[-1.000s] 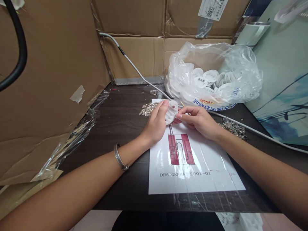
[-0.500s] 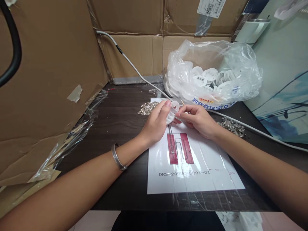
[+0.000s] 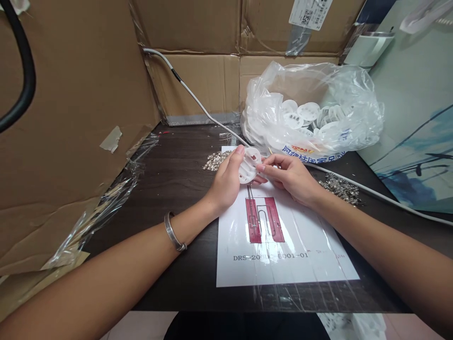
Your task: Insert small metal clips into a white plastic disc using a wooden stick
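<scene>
Here the left hand (image 3: 226, 184) is gripping a white disc (image 3: 248, 171), its thumb pressing along the near side while the fingers are supporting from behind. The disc is tilting upright between the two hands, above the upper part of the printed sheet (image 3: 244, 276), and a small red patch is showing near its top. The right hand (image 3: 292, 177) is meeting it from the other side — thumb and forefinger are coming together at the disc's right edge, the other fingers curling underneath. Whether those fingertips are pinching some small part, I cannot tell. A thin tan tip (image 3: 270, 150) is poking up just beyond the right hand.

Around them, a heap of shiny metal pieces (image 3: 213, 161) is lying just beside the left hand, and a second metal heap (image 3: 341, 189) is sitting beyond the right forearm. Behind the hands, a clear plastic bag (image 3: 368, 118) is standing wide open, and more white discs (image 3: 308, 112) are piling up inside. A pale cable (image 3: 200, 101) is running down the cardboard (image 3: 203, 71) and across the dark table (image 3: 170, 165), passing in front of the bag. On the left wrist, a metal bracelet (image 3: 172, 231) is circling loosely.
</scene>
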A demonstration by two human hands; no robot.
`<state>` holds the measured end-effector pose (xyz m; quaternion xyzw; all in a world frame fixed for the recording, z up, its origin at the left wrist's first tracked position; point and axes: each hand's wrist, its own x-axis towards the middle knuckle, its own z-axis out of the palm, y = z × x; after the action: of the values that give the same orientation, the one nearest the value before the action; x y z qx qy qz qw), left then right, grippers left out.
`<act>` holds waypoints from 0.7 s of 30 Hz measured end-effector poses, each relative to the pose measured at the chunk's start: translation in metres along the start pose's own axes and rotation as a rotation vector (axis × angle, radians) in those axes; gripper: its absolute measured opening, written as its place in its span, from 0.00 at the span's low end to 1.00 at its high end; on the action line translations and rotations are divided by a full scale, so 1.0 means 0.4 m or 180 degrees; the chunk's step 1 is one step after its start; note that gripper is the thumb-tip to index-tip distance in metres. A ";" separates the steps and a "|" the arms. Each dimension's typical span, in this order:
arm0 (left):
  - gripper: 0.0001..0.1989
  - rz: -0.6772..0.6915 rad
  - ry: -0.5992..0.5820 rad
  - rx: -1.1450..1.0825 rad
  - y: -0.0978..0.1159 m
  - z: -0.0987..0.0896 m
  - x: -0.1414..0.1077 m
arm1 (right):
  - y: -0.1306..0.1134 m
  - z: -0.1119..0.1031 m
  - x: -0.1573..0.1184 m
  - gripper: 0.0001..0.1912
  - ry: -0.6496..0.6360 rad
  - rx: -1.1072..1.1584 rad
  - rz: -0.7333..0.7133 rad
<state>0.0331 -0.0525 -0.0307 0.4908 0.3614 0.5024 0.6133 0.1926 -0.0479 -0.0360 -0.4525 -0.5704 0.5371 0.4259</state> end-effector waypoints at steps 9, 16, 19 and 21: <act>0.30 -0.0340 0.0002 -0.0236 0.014 -0.002 0.001 | 0.008 -0.008 0.001 0.11 -0.0174 0.0168 -0.0108; 0.31 -0.0275 -0.0069 -0.0219 0.009 -0.001 0.000 | 0.013 -0.012 0.001 0.10 -0.0236 0.0065 -0.0182; 0.31 -0.0265 -0.0092 -0.0196 0.009 -0.001 0.000 | 0.014 -0.014 0.001 0.10 -0.0254 0.0025 -0.0201; 0.31 -0.0256 -0.0103 -0.0187 0.009 -0.001 0.000 | 0.014 -0.015 0.001 0.11 -0.0272 0.0004 -0.0210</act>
<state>0.0319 -0.0523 -0.0271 0.4657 0.3559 0.4798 0.6529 0.1988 -0.0460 -0.0411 -0.4098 -0.6024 0.5419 0.4189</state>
